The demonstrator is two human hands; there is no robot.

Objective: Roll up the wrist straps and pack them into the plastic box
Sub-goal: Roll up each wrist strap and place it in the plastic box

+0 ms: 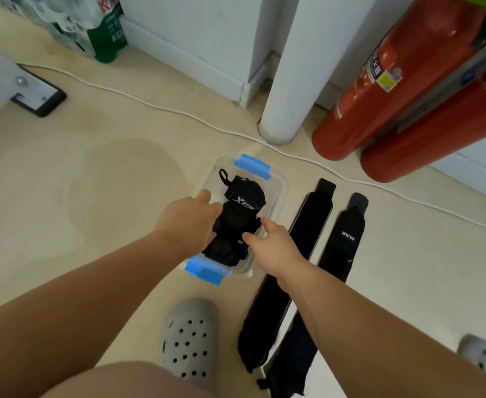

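Note:
A clear plastic box (277, 191) with blue latches stands on the floor at the centre. Inside it lie rolled black wrist straps; the far one (244, 193) shows a white logo. My left hand (187, 222) reaches into the box from the left and grips the middle rolled strap (236, 222). From the right, my right hand (273, 245) touches the same roll with thumb and fingertips. A third roll (221, 252) lies at the near end. To the right of the box, two unrolled black straps (302, 239) (342, 245) lie flat on the floor.
Two red fire extinguishers (393, 90) lean at the back right beside a white post (287, 81). A white cable (149, 101) crosses the floor behind the box. My grey clog (190, 340) is near the box's front. A pack of bottles (86, 27) stands at the back left.

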